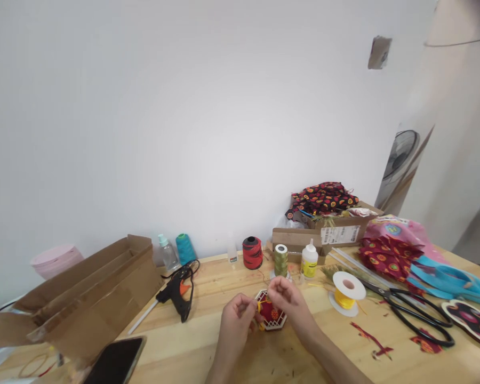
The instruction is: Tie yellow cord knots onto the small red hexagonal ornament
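A small hexagonal ornament (274, 316) with a pale lattice border and red patterned fabric sits between my hands, low over the wooden table. Yellow cord (261, 306) is looped at its left edge. My left hand (237, 319) is closed at that edge, thumb and fingers pinching the cord. From the right, my right hand (288, 300) reaches over the ornament with its fingertips pinched together, and the cord runs towards them. My fingers cover part of the ornament and the cord's end.
A spool of yellow cord (349, 290), large black scissors (414, 314) and fabric scraps (371, 341) lie to the right. Behind my hands stand a green thread spool (280, 261), a red spool (252, 253) and a glue bottle (309, 260). Leftward are a glue gun (179, 293), a cardboard box (100, 298) and a phone (115, 361).
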{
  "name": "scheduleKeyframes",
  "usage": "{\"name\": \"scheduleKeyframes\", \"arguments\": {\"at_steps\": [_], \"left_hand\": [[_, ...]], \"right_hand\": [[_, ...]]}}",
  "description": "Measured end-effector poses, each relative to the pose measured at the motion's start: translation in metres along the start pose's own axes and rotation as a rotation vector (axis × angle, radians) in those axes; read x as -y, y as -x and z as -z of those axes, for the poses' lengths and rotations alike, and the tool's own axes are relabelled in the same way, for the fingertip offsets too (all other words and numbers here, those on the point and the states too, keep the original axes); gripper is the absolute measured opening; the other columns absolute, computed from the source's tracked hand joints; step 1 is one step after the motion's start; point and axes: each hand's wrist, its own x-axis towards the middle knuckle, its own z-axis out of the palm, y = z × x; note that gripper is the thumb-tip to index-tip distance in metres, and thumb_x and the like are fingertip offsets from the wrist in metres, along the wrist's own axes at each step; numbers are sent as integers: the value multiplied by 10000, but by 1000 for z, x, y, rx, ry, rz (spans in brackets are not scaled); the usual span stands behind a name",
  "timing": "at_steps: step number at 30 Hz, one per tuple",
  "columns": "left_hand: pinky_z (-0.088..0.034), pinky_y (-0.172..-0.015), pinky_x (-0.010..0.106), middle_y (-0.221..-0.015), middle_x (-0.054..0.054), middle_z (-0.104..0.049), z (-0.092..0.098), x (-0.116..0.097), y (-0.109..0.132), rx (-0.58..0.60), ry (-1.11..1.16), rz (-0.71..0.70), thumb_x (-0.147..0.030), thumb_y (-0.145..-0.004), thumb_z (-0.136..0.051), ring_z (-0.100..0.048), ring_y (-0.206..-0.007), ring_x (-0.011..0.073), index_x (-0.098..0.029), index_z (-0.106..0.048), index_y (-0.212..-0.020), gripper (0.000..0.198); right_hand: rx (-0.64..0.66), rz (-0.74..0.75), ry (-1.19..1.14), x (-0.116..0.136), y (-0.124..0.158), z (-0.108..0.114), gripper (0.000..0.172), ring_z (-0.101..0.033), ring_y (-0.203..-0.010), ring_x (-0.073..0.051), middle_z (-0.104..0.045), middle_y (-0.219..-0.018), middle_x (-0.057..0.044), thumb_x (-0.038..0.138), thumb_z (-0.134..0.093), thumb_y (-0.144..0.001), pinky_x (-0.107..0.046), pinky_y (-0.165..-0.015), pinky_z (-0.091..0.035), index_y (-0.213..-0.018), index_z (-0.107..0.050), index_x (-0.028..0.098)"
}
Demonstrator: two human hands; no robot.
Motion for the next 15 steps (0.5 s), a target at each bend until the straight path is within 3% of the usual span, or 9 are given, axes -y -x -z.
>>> {"name": "scheduleKeyframes", "arguments": {"at_steps": [2,5,9,15], "left_hand": [[-392,-387,185,-438,-14,-571,0,-1,0,4,-3,-16,-306,-639,-540,-528,-415,112,-144,-512,-567,178],[-434,-430,215,-471,-12,-582,1,-1,0,0,0,-20,-310,-642,-534,-559,-455,133,-152,-498,-580,174],[-453,-462,236,-513,-5,-601,3,1,-1,6,-18,-17,-319,-649,-522,-587,-497,153,-158,-491,-603,170],[-463,-498,252,-578,21,-615,4,3,-1,41,-108,-53,-308,-682,-484,-599,-564,170,-158,-487,-616,164]], "right_hand": [[44,171,342,0,3,-2,55,-432,-578,-112,-466,-637,14,219,-505,-687,-225,-532,-360,-729,-502,184],[122,321,630,0,5,-2,146,-447,-754,-153,-504,-820,-36,160,-459,-711,-272,-667,-358,-841,-515,196],[169,321,829,-3,4,1,158,-446,-697,-148,-518,-724,-22,151,-384,-763,-267,-628,-344,-804,-529,197],[137,360,974,-1,5,0,197,-426,-646,-141,-498,-660,-22,141,-339,-781,-254,-584,-317,-683,-507,174]]}}
